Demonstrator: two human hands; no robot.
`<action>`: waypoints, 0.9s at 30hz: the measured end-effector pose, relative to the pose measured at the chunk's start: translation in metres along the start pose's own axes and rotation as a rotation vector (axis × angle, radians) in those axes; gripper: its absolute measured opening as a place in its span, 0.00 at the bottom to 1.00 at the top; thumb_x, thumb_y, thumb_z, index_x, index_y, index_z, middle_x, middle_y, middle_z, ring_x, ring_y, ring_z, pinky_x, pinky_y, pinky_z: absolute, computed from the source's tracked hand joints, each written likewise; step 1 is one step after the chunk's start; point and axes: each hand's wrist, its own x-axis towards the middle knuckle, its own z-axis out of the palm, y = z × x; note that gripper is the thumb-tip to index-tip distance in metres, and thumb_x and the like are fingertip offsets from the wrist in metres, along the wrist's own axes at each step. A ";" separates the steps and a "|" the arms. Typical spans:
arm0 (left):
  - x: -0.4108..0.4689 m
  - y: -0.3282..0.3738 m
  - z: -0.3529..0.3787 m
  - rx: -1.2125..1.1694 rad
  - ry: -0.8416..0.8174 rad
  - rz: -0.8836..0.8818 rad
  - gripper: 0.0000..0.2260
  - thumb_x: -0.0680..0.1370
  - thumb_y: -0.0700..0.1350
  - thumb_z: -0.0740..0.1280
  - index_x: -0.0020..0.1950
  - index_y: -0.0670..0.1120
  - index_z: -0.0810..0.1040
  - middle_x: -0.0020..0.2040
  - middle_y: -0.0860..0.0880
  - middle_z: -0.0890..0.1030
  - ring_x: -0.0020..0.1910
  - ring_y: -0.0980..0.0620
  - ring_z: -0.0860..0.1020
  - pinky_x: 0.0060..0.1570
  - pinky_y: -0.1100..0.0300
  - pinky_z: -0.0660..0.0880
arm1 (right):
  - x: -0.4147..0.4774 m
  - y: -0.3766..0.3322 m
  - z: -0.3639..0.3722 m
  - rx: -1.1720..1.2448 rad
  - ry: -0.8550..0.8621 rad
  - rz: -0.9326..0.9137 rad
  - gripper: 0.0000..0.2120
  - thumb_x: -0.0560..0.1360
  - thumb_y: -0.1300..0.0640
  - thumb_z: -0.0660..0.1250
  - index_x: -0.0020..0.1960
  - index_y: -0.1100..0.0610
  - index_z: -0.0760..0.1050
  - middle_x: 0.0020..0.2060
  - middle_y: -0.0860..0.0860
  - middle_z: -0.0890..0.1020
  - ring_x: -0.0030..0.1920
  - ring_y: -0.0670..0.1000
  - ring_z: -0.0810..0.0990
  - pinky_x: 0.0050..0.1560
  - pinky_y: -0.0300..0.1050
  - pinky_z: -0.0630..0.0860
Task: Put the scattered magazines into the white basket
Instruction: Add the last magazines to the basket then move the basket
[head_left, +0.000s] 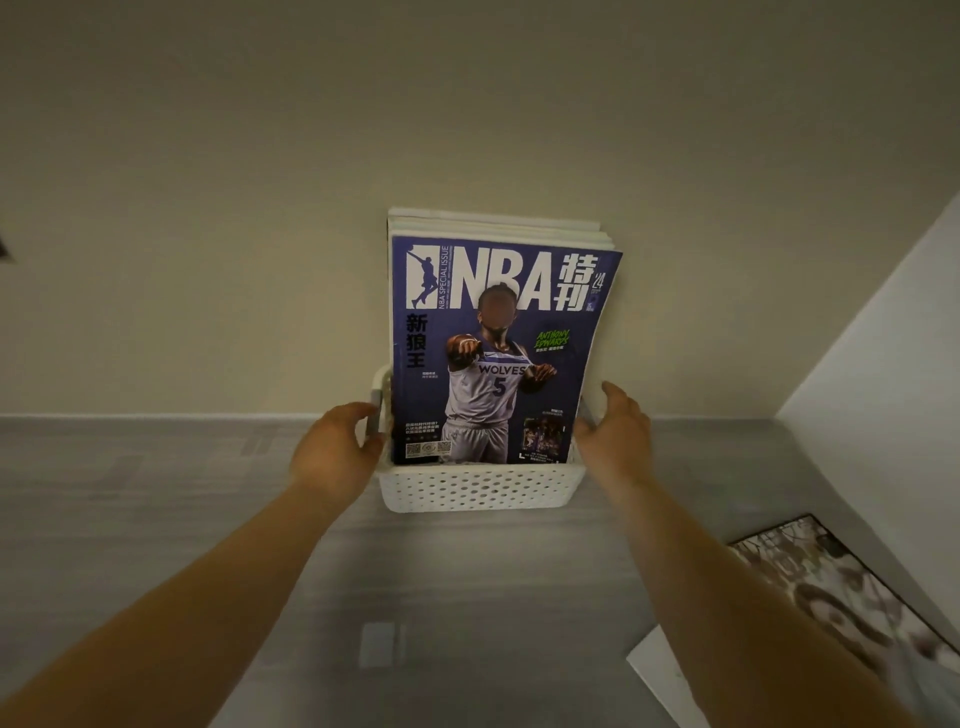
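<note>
White perforated basket (475, 488), one only, stands mid-frame on the grey desk (156, 519) against the wall. Upright inside are one blue NBA magazine (498, 322) in front and pale magazines (498, 226) behind, too packed to count. The left hand (332, 452) curls its fingers round the basket's left handle. The right hand (615, 431) touches the right end; its fingers are hidden, so I cannot tell its grasp. One loose magazine (841, 592) lies lower right, cut off.

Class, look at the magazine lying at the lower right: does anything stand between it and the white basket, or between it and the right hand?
Nothing visible does. Bare grey surface lies between the loose magazine and both the white basket and the right hand, which is at the basket's right side.
</note>
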 end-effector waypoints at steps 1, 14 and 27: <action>-0.011 -0.002 -0.003 -0.007 -0.005 0.013 0.14 0.75 0.43 0.62 0.61 0.45 0.73 0.62 0.42 0.75 0.58 0.42 0.74 0.55 0.53 0.70 | -0.012 0.004 -0.005 -0.014 0.005 0.016 0.25 0.74 0.59 0.61 0.69 0.59 0.59 0.68 0.59 0.66 0.68 0.59 0.63 0.66 0.52 0.62; -0.157 -0.017 0.011 -0.279 -0.353 0.032 0.09 0.72 0.32 0.63 0.49 0.39 0.79 0.54 0.41 0.80 0.53 0.45 0.76 0.53 0.62 0.67 | -0.157 0.111 -0.082 -0.335 0.039 0.203 0.14 0.75 0.59 0.57 0.60 0.55 0.73 0.63 0.56 0.73 0.62 0.56 0.70 0.63 0.50 0.68; -0.245 0.105 0.122 -0.186 -0.535 0.038 0.11 0.75 0.38 0.61 0.55 0.44 0.77 0.53 0.47 0.79 0.53 0.50 0.76 0.53 0.66 0.68 | -0.178 0.280 -0.128 -0.554 -0.163 0.085 0.26 0.77 0.43 0.41 0.73 0.52 0.48 0.75 0.53 0.52 0.74 0.53 0.49 0.73 0.51 0.46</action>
